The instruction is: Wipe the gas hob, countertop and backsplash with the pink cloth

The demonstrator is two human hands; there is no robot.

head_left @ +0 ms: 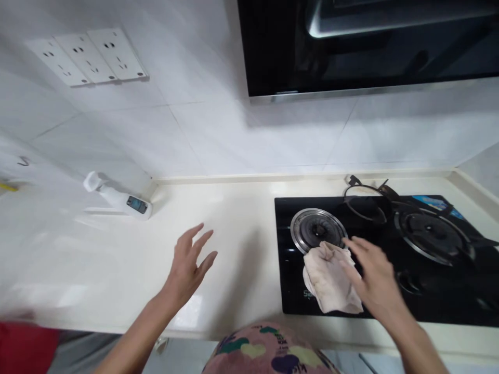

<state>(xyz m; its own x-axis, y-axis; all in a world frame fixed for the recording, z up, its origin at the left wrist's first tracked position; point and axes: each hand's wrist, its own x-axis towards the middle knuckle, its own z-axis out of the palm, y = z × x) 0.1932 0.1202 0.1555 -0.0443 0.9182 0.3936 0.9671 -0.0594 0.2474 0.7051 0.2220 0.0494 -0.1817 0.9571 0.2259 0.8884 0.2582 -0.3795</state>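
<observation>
My right hand (371,275) rests with spread fingers on a crumpled beige cloth (329,278) that lies on the black glass gas hob (288,291), just in front of the left burner (317,228). My left hand (189,265) hovers open over the cream countertop (241,218), fingers spread, holding nothing. A loose black pan support (364,200) lies at the hob's back, and the right burner (431,231) keeps its support.
A white spray bottle (117,200) lies on its side at the left by the tiled wall. Wall sockets (88,56) sit at the upper left. A black range hood (366,47) hangs above the hob. Something red (23,345) shows at the lower left edge.
</observation>
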